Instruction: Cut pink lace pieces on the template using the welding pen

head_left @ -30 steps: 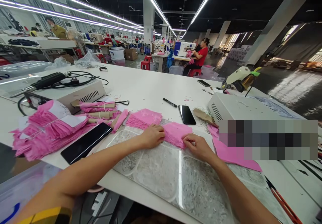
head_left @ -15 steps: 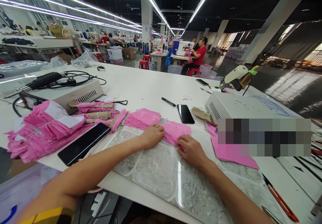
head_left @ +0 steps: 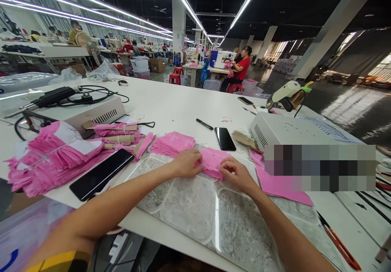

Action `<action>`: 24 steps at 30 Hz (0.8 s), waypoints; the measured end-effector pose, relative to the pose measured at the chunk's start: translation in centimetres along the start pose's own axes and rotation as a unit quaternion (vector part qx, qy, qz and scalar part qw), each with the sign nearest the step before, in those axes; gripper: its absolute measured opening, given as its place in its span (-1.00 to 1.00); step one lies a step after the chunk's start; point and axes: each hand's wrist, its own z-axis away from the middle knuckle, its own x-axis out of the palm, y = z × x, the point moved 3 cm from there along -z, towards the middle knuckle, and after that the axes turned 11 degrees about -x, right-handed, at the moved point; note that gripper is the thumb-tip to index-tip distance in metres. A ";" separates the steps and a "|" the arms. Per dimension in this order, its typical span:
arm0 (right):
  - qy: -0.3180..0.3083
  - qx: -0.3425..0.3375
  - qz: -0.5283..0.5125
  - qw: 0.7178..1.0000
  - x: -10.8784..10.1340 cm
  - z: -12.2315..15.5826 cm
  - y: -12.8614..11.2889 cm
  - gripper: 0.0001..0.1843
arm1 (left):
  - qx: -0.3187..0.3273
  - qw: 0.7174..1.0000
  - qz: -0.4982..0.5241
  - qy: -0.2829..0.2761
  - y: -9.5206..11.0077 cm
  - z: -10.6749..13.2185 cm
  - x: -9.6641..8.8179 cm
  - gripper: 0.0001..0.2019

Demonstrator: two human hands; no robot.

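A small stack of pink fabric pieces [head_left: 211,162] lies on a grey marbled board [head_left: 187,211] in front of me. My left hand [head_left: 187,164] rests at the stack's left edge, fingers curled down and closed on it. At the opposite edge, the thumb and fingers of my right hand [head_left: 236,175] pinch the fabric's corner. Just left of this stack sits another pile of pink fabric pieces [head_left: 171,142], its layers showing along the near side. The tips of my left fingers are partly hidden.
Tied pink fabric bundles [head_left: 61,153] and a large black phone [head_left: 102,174] lie to the left. A smaller phone [head_left: 225,138] and a black pen [head_left: 204,124] are beyond the stack. Orange-handled snips [head_left: 339,239] lie right. A person in red [head_left: 242,68] sits at a sewing machine.
My right hand has shifted slightly right along the fabric's edge, and my left hand has moved a little to the right. The pink stack stays in about the same place.
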 end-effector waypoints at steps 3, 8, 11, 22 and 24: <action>-0.004 0.001 -0.008 1.000 -0.2 0.0 -0.5 -0.79 | -0.005 1.000 -0.003 0.030 1.7 -0.2 0.6 -0.64; -0.001 -0.001 -0.009 1.000 -1.6 0.9 -0.3 -0.80 | -0.039 0.997 -0.032 0.049 1.5 -0.8 1.2 -0.79; 0.009 0.008 -0.007 1.000 -2.6 1.7 0.3 -0.78 | -0.069 0.995 -0.036 0.059 -0.1 -0.6 1.0 -0.73; -0.006 0.069 0.011 0.998 -3.4 3.2 1.2 -0.75 | -0.140 0.987 0.016 0.075 -2.7 1.5 0.4 -0.81; -0.011 0.066 0.015 0.998 -3.3 3.4 0.9 -0.75 | -0.119 0.989 0.027 0.079 -2.4 2.0 0.5 -0.80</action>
